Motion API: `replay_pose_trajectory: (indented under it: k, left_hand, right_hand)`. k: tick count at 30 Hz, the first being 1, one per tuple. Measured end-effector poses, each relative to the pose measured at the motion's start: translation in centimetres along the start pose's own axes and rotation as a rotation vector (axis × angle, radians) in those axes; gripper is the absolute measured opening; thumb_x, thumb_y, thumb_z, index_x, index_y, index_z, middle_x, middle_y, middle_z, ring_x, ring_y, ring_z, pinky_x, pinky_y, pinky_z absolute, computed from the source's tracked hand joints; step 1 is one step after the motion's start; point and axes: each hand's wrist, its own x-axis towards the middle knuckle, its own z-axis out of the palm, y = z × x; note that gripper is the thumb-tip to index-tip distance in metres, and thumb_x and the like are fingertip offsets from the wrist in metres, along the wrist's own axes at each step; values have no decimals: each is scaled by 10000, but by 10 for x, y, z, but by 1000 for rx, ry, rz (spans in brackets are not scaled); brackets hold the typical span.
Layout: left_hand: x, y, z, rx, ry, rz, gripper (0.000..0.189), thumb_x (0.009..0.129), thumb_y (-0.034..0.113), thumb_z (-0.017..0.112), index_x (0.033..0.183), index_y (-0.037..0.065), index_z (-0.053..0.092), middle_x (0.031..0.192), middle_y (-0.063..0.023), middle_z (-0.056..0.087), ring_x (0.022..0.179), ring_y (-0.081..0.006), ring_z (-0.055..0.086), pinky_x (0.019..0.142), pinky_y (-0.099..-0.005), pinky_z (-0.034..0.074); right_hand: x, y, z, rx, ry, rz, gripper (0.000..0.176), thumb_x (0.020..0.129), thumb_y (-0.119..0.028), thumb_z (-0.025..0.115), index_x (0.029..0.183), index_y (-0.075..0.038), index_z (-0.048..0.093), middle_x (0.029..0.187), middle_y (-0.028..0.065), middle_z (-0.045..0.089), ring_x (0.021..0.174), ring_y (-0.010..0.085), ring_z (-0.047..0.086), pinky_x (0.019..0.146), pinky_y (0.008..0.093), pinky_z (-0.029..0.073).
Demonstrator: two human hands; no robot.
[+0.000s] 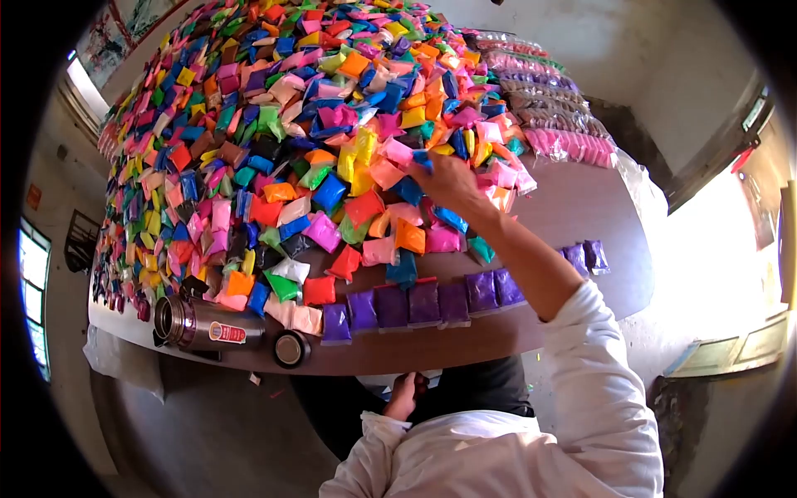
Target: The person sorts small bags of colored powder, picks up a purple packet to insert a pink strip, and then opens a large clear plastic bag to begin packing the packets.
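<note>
My right hand point(449, 181) reaches over the near right part of a large heap of small coloured packets point(332, 116). Its fingers bend down at a small blue packet point(422, 158), with pink and salmon packets close by. Whether they grip it cannot be made out. My left hand point(403, 397) is low in my lap, under the table's front edge, its fingers curled in shadow. What it holds, if anything, is hidden. Between me and the heap, a row of purple packets point(423, 302) lies side by side along the table front, partly covered by my right forearm.
A steel flask point(212, 324) lies on its side at the front left edge, with its round dark lid point(290, 349) nearby. Clear bags of sorted packets point(569, 146) are stacked at the back right. The brown table point(581, 203) has a curved edge.
</note>
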Motion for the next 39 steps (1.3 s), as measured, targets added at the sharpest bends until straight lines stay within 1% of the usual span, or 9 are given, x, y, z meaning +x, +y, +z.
replay_pose_trajectory:
  k: [9,13,17,19,22,25,30,37,39]
  left_hand:
    - [8,-7,-13,-65,9,-27,347,932,362,502,787,50,539,693,-77,563,565,-198,523,529,-322,449]
    - [1,-5,-14,-56,39,-46,342,937,362,500,786,57,534,695,-70,558,583,-193,530,534,-320,451]
    - [12,-15,-23,-71,50,-67,332,942,365,489,826,58,533,715,-68,565,614,-195,543,549,-319,460]
    - [11,-14,-22,6,73,-55,324,948,371,472,892,58,535,746,-65,570,645,-198,554,580,-325,478]
    - [2,-6,-14,38,101,-55,323,959,368,444,942,59,535,777,-64,572,670,-199,559,606,-335,492]
    - [4,-9,-17,33,71,-40,322,969,355,414,961,59,540,791,-69,574,678,-198,558,615,-347,499]
    - [5,-11,-14,39,93,14,313,958,354,424,987,62,534,787,-74,572,645,-204,550,612,-345,496]
    - [4,-7,-11,64,152,-38,298,954,348,434,976,67,532,777,-73,568,635,-207,546,605,-348,493]
    - [3,-6,-11,69,166,-49,294,953,346,436,972,68,531,775,-73,567,632,-208,545,603,-349,492]
  right_hand:
    - [4,-29,5,152,54,-199,151,818,-170,541,920,-82,610,754,177,634,751,375,624,640,464,498]
    - [51,26,-16,62,413,-150,182,847,-167,518,966,-83,627,891,178,638,785,367,626,678,449,512]
    - [86,94,-57,12,163,40,234,893,-277,502,995,-109,629,911,196,643,832,383,618,682,462,486]
    - [89,104,-68,7,106,56,295,882,-348,519,1085,-163,626,858,165,660,839,357,629,691,442,481]
    - [79,85,-89,78,-215,212,558,808,-435,577,1328,-259,478,912,107,681,915,285,640,778,383,484]
    - [86,109,-62,89,-101,19,582,795,-408,597,1341,-261,459,966,117,677,937,279,639,792,374,489]
    - [73,126,-57,182,-45,-39,409,696,-325,677,1034,-97,651,885,170,668,841,329,644,760,396,507]
    - [69,123,-88,220,-202,-52,307,739,-321,650,828,-29,676,746,156,659,743,309,655,691,372,512]
    - [80,137,-79,279,-20,-91,327,755,-322,648,741,5,651,673,165,640,665,300,648,641,361,503]
